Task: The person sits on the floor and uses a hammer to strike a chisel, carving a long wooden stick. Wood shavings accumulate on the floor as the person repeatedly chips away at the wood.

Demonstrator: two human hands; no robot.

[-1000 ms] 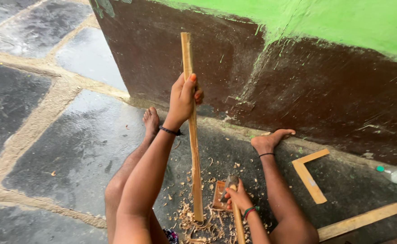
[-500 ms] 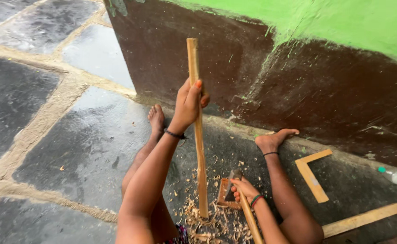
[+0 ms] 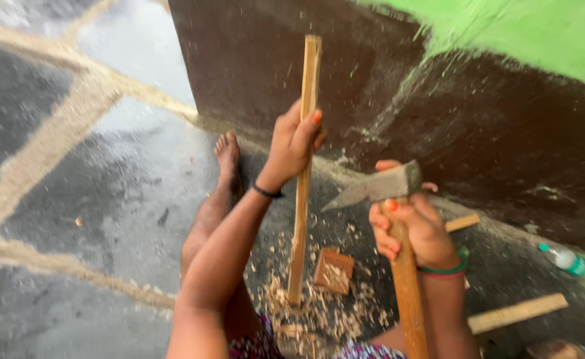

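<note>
**Seated worker with an upright wooden strip and a hatchet**

The left hand [image 3: 294,143] is wrapped around a long wooden strip [image 3: 303,173], gripping it in its upper part. The strip stands nearly upright, with its lower end resting on the ground amid a heap of wood shavings [image 3: 319,312]. The right hand [image 3: 413,229] is closed on the wooden handle of a hatchet [image 3: 385,189], just under the grey metal head, which is raised beside the strip and apart from it; the blade points toward the strip. The handle's lower end runs out of the picture at the bottom edge.

A small wooden block [image 3: 333,270] lies among the shavings, just right of the strip's foot. The left foot [image 3: 228,156] rests on the wet stone floor [image 3: 93,193] near the base of the dark wall [image 3: 505,133]; the right foot is largely hidden behind the hatchet and hand. Flat wooden pieces [image 3: 517,312] lie at the right, one partly covered by the right forearm. A clear bottle with a green cap [image 3: 564,258] lies by the wall. The whole frame is motion-blurred, so fine detail of the hatchet's edge and the shavings cannot be made out.
</note>
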